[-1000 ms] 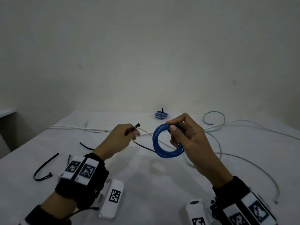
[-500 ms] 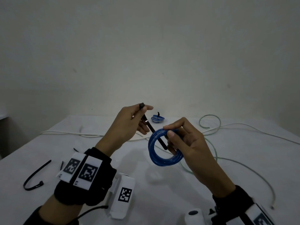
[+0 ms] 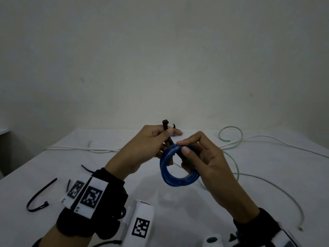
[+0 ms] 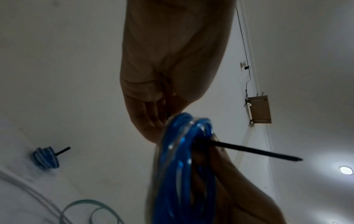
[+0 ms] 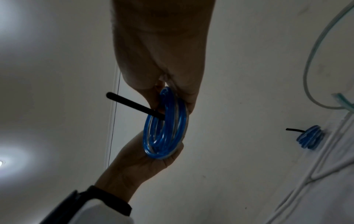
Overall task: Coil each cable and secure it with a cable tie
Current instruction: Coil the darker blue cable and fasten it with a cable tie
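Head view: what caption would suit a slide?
Left hand threads a black cable tie through the blue coil held by the right hand.

Cable tie [image 3: 165,126] midsection behind the left hand [image 3: 142,150]; tied far coil mostly hidden.

Cables and ties, counted

Two blue coils: one held [image 3: 179,168], one tied at the back [image 5: 309,139]. Two loose pale cables, white [image 3: 80,149] and greenish [image 3: 231,134]. Four black ties: one held [image 3: 165,124], three lying on the surface [image 3: 38,197].
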